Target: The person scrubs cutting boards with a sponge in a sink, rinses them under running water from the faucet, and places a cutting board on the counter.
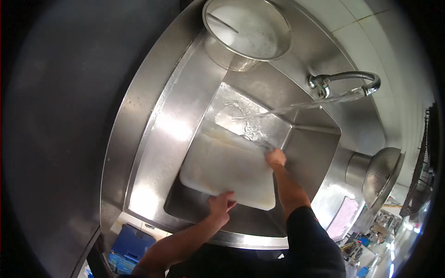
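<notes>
head cam, looking down into a steel sink [315,146] with a big pale board [227,167] in it. board's kinda cloudy white with rounded corners, a bit yellowish in patches, and it sits at a slant across the basin, taking up a good chunk of it. left hand [221,204] is at the near edge, thumb and fingers closed around the rim, so yeah, that one's gripping the board. right hand [276,158] is curled up at the far right corner, right against the board, but the fingertips are hidden, so i can't tell if it's pinching the edge or squeezing something else.

tap [372,82] is on over at the right, and the water [296,106] shoots left in a long slanted stream, landing on the shiny sink floor just past the board's far edge. there's a puddle with ripples there.

up top, a round steel pot [227,55] stands at the far side of the sink, full of sudsy liquid with some thin handle [222,22] poking out. over on the right there's a colander [382,176], a pink sheet [344,217] lower down, and a blue bin [133,242] at bottom left.
</notes>
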The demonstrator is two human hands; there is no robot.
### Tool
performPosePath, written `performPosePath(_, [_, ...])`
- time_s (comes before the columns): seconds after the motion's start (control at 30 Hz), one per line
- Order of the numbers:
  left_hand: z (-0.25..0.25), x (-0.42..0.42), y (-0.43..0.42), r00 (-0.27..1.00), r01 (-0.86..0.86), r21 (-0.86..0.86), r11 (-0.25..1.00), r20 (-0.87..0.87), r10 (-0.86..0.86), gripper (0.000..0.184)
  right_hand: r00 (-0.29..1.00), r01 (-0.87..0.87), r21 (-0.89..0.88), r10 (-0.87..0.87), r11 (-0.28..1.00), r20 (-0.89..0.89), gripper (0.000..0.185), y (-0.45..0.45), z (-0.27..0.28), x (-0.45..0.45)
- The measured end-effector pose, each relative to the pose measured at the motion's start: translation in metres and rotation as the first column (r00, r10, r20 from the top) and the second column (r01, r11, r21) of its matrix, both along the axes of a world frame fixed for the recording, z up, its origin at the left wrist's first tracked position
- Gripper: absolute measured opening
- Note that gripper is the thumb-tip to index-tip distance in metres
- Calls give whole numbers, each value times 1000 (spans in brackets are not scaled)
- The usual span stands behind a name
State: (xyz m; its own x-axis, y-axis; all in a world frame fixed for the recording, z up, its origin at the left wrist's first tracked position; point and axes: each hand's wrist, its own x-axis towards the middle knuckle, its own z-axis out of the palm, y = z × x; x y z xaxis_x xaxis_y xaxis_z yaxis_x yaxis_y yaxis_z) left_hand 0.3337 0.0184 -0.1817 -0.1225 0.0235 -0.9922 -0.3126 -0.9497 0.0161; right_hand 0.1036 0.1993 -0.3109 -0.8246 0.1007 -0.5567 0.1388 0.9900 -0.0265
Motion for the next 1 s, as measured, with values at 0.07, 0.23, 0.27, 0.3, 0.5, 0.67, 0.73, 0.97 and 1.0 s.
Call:
performPosePath(0.07, [1,2,3,998,6,-12,1000,65,-5,25,994,61,-13,-60,998,87,35,-33,45,13])
performPosePath(0.23, [-5,2,-1,999,51,-1,999,14,-51,25,971,-212,-327,236,921,36,33,-166,24,74])
performPosePath(0.27, [-2,3,3,998,63,7,998,15,-63,25,955,-259,-359,294,897,45,31,-156,34,83])
performPosePath(0.3, [2,1,4,997,74,5,997,-6,-74,26,933,-312,-392,358,866,47,29,-147,45,92])
performPosePath(0.5, [-5,6,3,994,48,-53,997,-91,-52,32,916,-287,-434,377,854,135,24,-57,106,94])
performPosePath(0.67, [-43,36,14,927,227,-209,951,-253,-277,32,923,-293,-628,385,721,12,27,-160,93,133])
performPosePath(0.73, [-11,13,3,986,61,-13,998,-154,-62,30,934,-226,-538,338,812,118,29,-118,94,126])
performPosePath(0.97, [7,-1,-3,1000,15,-65,998,-15,-16,22,992,-54,-437,98,898,79,25,-61,102,132])
performPosePath(1.0, [-4,9,3,994,60,-29,998,-86,-63,22,996,-31,-572,76,820,55,23,-105,102,139])
